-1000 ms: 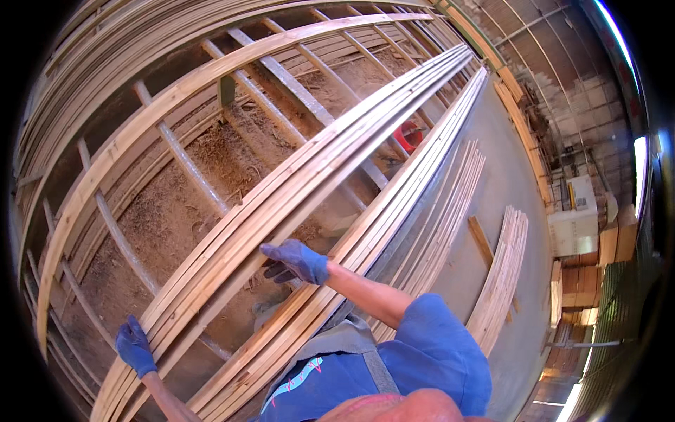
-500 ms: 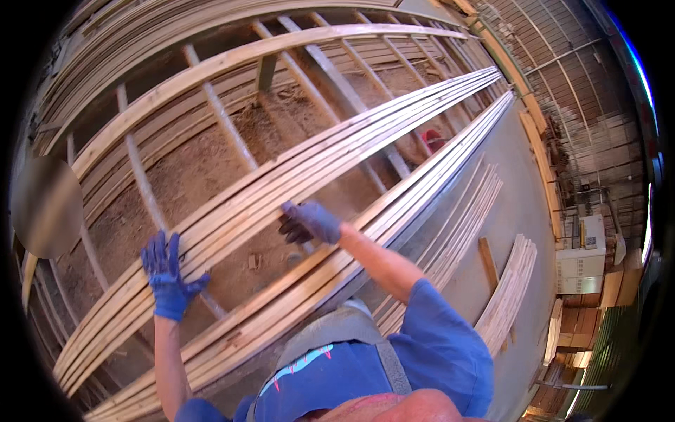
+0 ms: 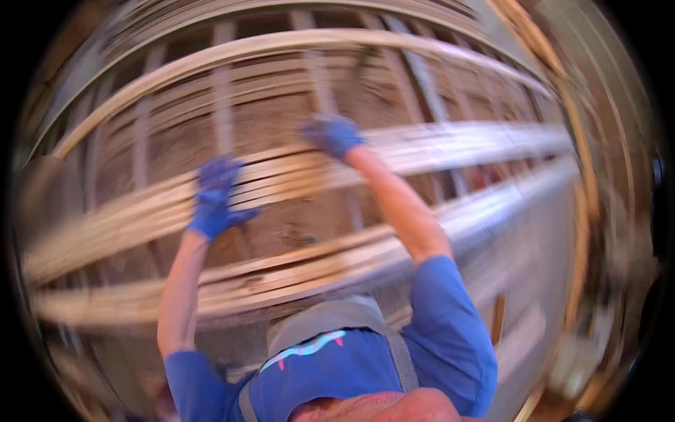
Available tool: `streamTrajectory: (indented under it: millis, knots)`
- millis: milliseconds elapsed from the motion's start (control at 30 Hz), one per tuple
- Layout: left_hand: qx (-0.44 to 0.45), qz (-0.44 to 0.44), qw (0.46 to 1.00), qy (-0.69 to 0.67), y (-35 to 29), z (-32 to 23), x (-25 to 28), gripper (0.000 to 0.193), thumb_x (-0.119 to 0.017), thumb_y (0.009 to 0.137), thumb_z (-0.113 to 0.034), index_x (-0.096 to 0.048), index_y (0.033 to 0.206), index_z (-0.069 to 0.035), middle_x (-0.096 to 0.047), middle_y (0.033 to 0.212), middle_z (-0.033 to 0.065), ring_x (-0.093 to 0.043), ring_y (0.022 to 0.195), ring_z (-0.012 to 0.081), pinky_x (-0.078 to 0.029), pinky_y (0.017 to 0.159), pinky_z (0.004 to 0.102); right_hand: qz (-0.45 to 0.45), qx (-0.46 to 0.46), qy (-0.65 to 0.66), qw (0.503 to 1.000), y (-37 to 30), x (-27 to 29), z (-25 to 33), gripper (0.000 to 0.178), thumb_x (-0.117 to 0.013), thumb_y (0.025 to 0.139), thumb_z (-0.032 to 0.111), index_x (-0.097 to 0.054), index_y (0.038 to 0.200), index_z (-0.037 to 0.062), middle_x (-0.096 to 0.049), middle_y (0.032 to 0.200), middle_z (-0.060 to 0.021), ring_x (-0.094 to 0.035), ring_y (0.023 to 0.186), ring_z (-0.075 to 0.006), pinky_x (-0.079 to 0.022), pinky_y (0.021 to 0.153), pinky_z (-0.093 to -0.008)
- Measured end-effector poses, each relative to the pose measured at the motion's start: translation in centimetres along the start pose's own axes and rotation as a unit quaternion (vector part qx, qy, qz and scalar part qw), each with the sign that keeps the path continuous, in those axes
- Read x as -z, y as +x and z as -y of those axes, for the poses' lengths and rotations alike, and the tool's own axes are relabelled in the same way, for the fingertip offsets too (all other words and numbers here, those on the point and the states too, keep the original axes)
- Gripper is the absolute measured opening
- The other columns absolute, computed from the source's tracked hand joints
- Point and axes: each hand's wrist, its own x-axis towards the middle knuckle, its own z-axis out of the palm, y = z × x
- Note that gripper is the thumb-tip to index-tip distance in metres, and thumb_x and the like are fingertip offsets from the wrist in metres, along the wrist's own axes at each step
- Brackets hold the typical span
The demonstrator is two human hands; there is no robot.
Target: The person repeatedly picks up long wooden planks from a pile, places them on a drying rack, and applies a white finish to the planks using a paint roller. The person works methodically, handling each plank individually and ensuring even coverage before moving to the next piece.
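A row of long, pale wooden boards (image 3: 281,179) lies side by side across the frame in front of me. My left hand (image 3: 216,198), in a blue glove, lies over these boards with its fingers stretched toward their far side and the thumb apart. Farther right, my right hand (image 3: 334,136), gloved in blue too, is at the far edge of the same boards. Motion smears its fingers, so whether they grip a board is unclear. A second row of boards (image 3: 302,271) runs between the first row and my body.
Beyond the boards, crossbars (image 3: 223,105) span a dirt-covered floor (image 3: 264,112). A single long board (image 3: 274,43) arches across them. More stacked lumber (image 3: 190,17) lies at the far side. On the right, a wooden beam (image 3: 578,246) borders the grey floor (image 3: 524,239).
My right hand has moved from the near side of the far row to its far edge. My left hand has shifted right on the boards. The whole view has turned and blurred.
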Motion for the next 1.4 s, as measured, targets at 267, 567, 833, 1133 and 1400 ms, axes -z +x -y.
streamTrajectory:
  millis: [267,567,833,1133,1400]
  knots:
    - [0.008,-0.054,0.995,-0.081,-0.4,-5.5,-3.8,0.086,-0.059,0.077,-0.068,-0.049,0.136,-0.006,-0.050,0.137,0.0200,-0.042,0.132,0.0361,-0.023,0.116,0.0494,0.260,-0.089,0.077,0.958,-5.7,-8.6,-14.7,0.044,-0.036,0.104,0.032,-0.053,0.132,0.0034,-0.070,0.101,-0.0191,-0.070,0.080,-0.0287,-0.057,0.070,-0.0388]
    - [0.114,0.152,0.981,-0.037,-2.8,-10.6,-1.2,0.089,-0.048,0.082,-0.072,-0.040,0.144,-0.008,-0.051,0.131,0.0215,-0.046,0.124,0.0345,-0.025,0.112,0.0530,0.121,0.094,-0.189,0.970,-17.8,-11.1,-12.4,0.048,-0.035,0.102,0.027,-0.027,0.140,-0.0022,-0.064,0.068,-0.0256,-0.064,0.059,-0.0401,-0.051,0.050,-0.0507]
    - [0.025,-0.068,0.985,-0.158,-10.8,-12.5,-1.1,0.078,-0.063,0.076,-0.060,-0.053,0.128,-0.003,-0.057,0.123,0.0221,-0.051,0.119,0.0390,-0.032,0.109,0.0504,0.235,-0.139,-0.077,0.959,-22.3,-8.1,-1.9,0.066,-0.026,0.098,0.055,-0.066,0.106,0.0027,-0.066,0.081,-0.0288,-0.064,0.076,-0.0471,-0.051,0.069,-0.0557]
    - [0.044,-0.141,0.935,-0.321,-24.2,-9.5,11.7,0.051,-0.069,0.083,-0.037,-0.059,0.120,-0.003,-0.065,0.106,0.0191,-0.062,0.098,0.0369,-0.047,0.088,0.0464,0.006,0.093,-0.131,0.987,-8.9,-8.2,17.2,0.030,-0.054,0.092,0.034,-0.065,0.102,0.0076,-0.067,0.094,-0.0197,-0.066,0.086,-0.0370,-0.054,0.071,-0.0430]
    - [0.226,-0.064,0.943,-0.236,-44.1,1.7,23.0,0.046,-0.064,0.087,-0.040,-0.063,0.119,-0.007,-0.067,0.109,0.0191,-0.063,0.098,0.0377,-0.050,0.087,0.0452,-0.109,0.210,0.124,0.964,12.0,-14.2,51.8,0.050,-0.047,0.099,0.037,-0.047,0.136,0.0031,-0.055,0.133,-0.0214,-0.052,0.122,-0.0380,-0.043,0.101,-0.0436]
